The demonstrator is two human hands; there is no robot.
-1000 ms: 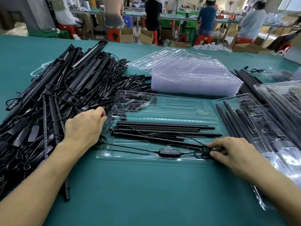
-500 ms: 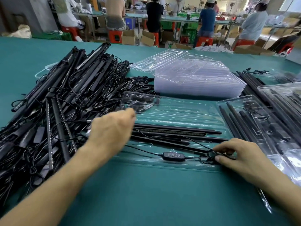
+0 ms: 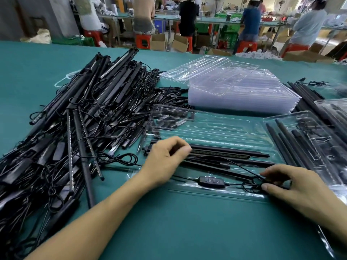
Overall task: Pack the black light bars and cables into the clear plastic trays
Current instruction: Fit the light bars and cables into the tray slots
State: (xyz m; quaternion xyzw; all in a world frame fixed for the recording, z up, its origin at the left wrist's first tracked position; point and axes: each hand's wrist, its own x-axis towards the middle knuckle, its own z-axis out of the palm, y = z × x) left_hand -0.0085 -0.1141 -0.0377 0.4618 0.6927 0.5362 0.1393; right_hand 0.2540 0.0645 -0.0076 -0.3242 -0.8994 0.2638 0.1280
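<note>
My right hand (image 3: pixel 293 186) pinches the cable (image 3: pixel 249 184) into the tray (image 3: pixel 216 128); my left hand (image 3: pixel 167 156) curls over the bars (image 3: pixel 225 152), grip unclear. Next I'd press the cable flat.

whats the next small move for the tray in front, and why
Probably the right hand tucks the cable coil it pinches down into the near right corner of the tray. The controller already lies in the front channel and the light bars lie in place, with the left hand at their end; one cable loop arches loose over them.

trays (image 3: pixel 216 128) – clear glossy plastic | light bars (image 3: pixel 225 150) – matt black | table (image 3: pixel 169 231) – matt teal
</note>
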